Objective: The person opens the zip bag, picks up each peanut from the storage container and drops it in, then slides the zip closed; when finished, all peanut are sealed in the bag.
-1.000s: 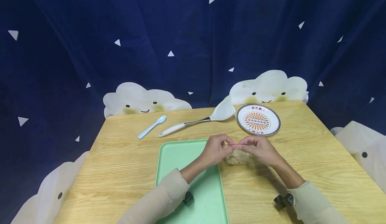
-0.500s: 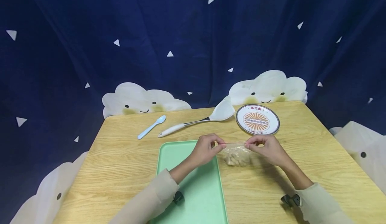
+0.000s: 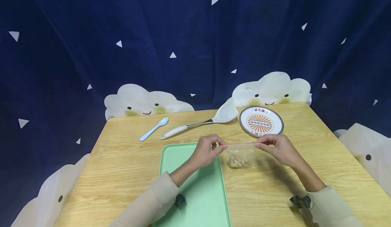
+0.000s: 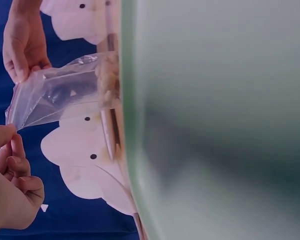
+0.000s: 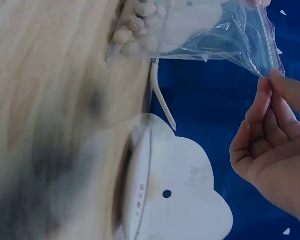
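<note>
A clear zip bag (image 3: 241,152) with a red line along its top edge stands upright over the table, just right of the green tray. Pale, rounded nuts in shells (image 5: 135,32) lie in its bottom. My left hand (image 3: 207,150) pinches the left top corner between thumb and forefinger, the other fingers curled loosely. At the opposite top corner, my right hand (image 3: 279,149) pinches the edge the same way. The top edge (image 4: 12,105) is stretched straight between both hands, and the bag hangs down from it.
The green tray (image 3: 203,199) lies under my left forearm. Behind it are a light blue spoon (image 3: 154,129) and a white-headed spatula (image 3: 200,122). A round printed plate (image 3: 261,121) stands behind my right hand, near the table's (image 3: 122,172) back edge.
My hands were together at the middle of the bag's top edge. They have slid apart to its two corners, and the edge now shows straight between them.
</note>
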Action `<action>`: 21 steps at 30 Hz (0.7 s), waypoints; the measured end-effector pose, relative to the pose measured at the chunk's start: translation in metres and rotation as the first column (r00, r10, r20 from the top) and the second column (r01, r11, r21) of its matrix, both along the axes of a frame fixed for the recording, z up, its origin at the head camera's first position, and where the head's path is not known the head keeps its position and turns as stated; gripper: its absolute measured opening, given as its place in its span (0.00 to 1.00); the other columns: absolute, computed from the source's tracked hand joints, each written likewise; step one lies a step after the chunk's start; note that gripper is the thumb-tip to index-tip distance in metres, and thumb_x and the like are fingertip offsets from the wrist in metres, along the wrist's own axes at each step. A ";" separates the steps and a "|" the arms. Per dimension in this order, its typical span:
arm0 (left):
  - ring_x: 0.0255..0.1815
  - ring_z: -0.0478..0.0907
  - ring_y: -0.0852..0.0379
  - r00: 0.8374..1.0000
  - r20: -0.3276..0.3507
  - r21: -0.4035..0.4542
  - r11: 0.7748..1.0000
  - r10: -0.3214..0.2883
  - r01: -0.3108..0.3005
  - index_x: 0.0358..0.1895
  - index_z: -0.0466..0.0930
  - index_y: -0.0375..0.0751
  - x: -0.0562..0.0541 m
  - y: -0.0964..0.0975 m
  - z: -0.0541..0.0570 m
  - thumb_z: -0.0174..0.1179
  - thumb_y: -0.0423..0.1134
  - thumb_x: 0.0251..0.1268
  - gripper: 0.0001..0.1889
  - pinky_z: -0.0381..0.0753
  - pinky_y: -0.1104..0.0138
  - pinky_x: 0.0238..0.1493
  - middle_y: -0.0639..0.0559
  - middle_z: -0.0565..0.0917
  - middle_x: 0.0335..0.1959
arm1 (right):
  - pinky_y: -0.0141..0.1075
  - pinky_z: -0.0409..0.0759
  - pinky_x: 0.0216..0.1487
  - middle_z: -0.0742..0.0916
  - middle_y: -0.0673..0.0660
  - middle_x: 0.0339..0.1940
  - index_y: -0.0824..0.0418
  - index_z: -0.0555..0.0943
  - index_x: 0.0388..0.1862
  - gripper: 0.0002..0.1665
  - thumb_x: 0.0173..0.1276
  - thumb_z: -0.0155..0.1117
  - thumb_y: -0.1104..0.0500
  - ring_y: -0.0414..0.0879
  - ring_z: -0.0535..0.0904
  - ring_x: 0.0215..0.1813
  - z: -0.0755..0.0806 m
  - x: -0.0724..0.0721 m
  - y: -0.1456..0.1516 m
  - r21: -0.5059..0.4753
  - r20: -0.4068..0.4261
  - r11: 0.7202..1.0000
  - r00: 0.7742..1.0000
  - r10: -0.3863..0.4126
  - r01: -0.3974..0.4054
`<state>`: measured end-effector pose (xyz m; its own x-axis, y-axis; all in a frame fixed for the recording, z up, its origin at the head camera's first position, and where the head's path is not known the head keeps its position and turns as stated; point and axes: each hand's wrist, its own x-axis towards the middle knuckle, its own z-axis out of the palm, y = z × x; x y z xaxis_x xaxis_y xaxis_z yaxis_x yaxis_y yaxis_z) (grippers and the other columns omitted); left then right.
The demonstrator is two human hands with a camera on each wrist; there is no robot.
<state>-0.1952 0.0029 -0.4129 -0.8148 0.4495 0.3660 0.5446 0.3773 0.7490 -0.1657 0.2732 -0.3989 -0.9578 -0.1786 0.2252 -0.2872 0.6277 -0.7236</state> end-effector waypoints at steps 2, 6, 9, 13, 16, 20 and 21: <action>0.20 0.66 0.68 0.999 0.031 -0.004 1.000 -0.008 0.008 0.32 0.84 0.40 0.002 0.001 0.005 0.64 0.38 0.61 0.05 0.64 0.77 0.21 0.52 0.81 0.25 | 0.29 0.76 0.33 0.85 0.48 0.28 0.59 0.84 0.31 0.06 0.63 0.67 0.58 0.31 0.77 0.32 0.005 0.002 0.003 -0.003 0.002 1.000 1.000 0.011 -0.011; 0.20 0.73 0.67 0.978 0.191 0.002 0.996 -0.087 0.089 0.32 0.84 0.42 0.010 -0.001 0.020 0.62 0.38 0.62 0.05 0.68 0.75 0.20 0.51 0.84 0.27 | 0.30 0.77 0.35 0.83 0.44 0.29 0.61 0.82 0.33 0.04 0.66 0.63 0.61 0.34 0.77 0.33 0.018 0.009 0.015 -0.094 0.069 0.973 0.974 0.215 -0.209; 0.19 0.77 0.59 0.914 0.350 0.049 0.978 -0.205 0.201 0.33 0.83 0.40 0.017 -0.004 0.031 0.61 0.36 0.63 0.05 0.68 0.73 0.20 0.46 0.86 0.30 | 0.32 0.77 0.34 0.82 0.44 0.31 0.64 0.80 0.35 0.04 0.67 0.58 0.68 0.35 0.77 0.34 0.025 0.009 0.025 -0.197 0.115 0.874 0.875 0.470 -0.444; 0.20 0.81 0.45 0.854 0.456 0.056 0.966 -0.249 0.252 0.32 0.83 0.37 0.018 -0.004 0.031 0.59 0.33 0.64 0.05 0.66 0.73 0.19 0.39 0.86 0.29 | 0.32 0.77 0.34 0.81 0.47 0.31 0.66 0.78 0.36 0.05 0.69 0.54 0.70 0.33 0.75 0.34 0.024 -0.001 0.030 -0.225 0.204 0.791 0.766 0.609 -0.569; 0.22 0.82 0.40 0.882 0.441 -0.016 0.981 -0.167 0.194 0.31 0.83 0.36 0.011 0.003 0.018 0.57 0.31 0.65 0.06 0.64 0.74 0.16 0.41 0.86 0.27 | 0.31 0.78 0.35 0.81 0.50 0.30 0.67 0.78 0.35 0.06 0.70 0.53 0.68 0.33 0.75 0.33 0.014 -0.016 0.027 -0.155 0.306 0.831 0.774 0.555 -0.535; 0.24 0.84 0.42 0.914 0.404 -0.106 0.991 -0.035 0.085 0.32 0.82 0.32 -0.001 0.014 0.001 0.54 0.30 0.67 0.08 0.62 0.75 0.13 0.42 0.85 0.24 | 0.31 0.75 0.30 0.80 0.56 0.27 0.69 0.77 0.33 0.07 0.69 0.51 0.67 0.37 0.74 0.29 -0.001 -0.037 0.020 -0.050 0.375 0.881 0.808 0.454 -0.471; 0.24 0.84 0.43 0.916 0.401 -0.126 0.990 -0.003 0.058 0.32 0.82 0.31 -0.004 0.016 -0.001 0.54 0.30 0.67 0.08 0.62 0.75 0.12 0.42 0.85 0.24 | 0.31 0.74 0.28 0.80 0.57 0.26 0.69 0.77 0.33 0.07 0.69 0.51 0.67 0.38 0.73 0.28 -0.003 -0.041 0.018 -0.018 0.380 0.890 0.820 0.427 -0.455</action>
